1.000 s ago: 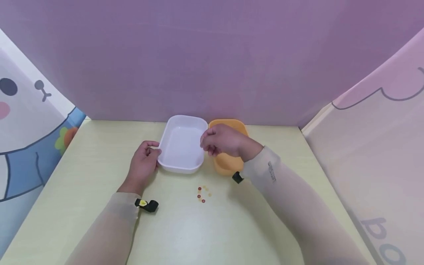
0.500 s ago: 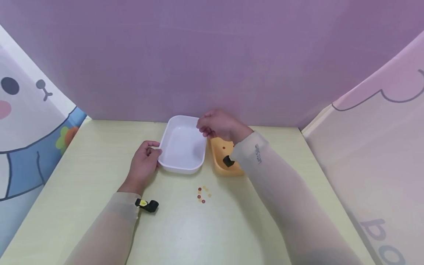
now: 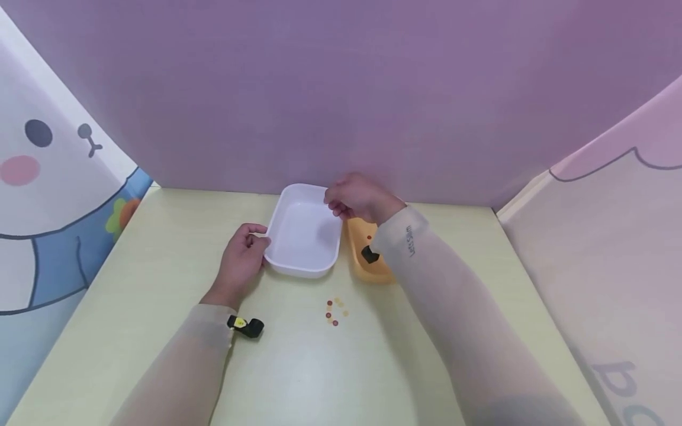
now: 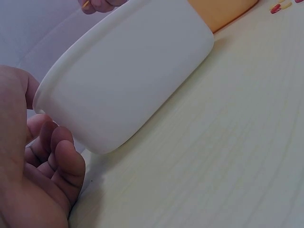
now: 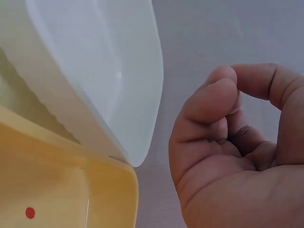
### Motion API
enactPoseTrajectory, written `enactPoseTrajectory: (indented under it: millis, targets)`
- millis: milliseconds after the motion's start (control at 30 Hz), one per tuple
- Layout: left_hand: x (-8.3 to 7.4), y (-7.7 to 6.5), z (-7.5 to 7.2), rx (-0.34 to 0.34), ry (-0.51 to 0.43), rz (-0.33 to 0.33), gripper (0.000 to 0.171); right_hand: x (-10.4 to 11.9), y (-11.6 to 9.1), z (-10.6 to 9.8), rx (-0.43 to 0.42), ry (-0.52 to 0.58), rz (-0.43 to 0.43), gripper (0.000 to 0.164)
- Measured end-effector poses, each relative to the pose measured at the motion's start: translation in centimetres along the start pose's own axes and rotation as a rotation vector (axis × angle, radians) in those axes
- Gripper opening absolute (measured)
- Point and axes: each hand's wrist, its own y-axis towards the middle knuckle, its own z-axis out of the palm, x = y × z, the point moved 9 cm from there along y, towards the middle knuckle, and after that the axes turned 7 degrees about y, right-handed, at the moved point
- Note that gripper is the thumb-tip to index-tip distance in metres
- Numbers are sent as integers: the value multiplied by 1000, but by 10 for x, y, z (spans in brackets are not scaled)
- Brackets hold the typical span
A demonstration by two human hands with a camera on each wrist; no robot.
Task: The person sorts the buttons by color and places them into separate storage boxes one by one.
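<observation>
In the head view, my left hand (image 3: 241, 260) grips the left side of a white plastic tray (image 3: 302, 239), its fingers at the rim. My right hand (image 3: 358, 198) is raised over the tray's far right corner, thumb and index finger pinched together. Between those fingertips, the left wrist view shows the edge of a small yellow disc (image 4: 86, 4); in the right wrist view the fingers hide it. An orange tray (image 3: 373, 277) stands against the white one, partly covered by my right forearm. It contains a red disc (image 5: 30, 213).
Several small red and yellow discs (image 3: 329, 315) lie loose on the pale table (image 3: 298, 367) in front of the trays. A purple wall (image 3: 341, 106) rises right behind them. Printed side panels (image 3: 602, 236) border the table left and right.
My right hand has moved from above the orange tray back to the white tray's far right corner, then stayed there. My left hand keeps its hold. The head view has shifted slightly.
</observation>
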Motion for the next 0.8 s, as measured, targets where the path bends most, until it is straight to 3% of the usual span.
enactPoseTrajectory:
  millis: [800]
  targets:
    - [3,-2,0,10,13,-14,32,-5,5,19,-13,-80,50,11]
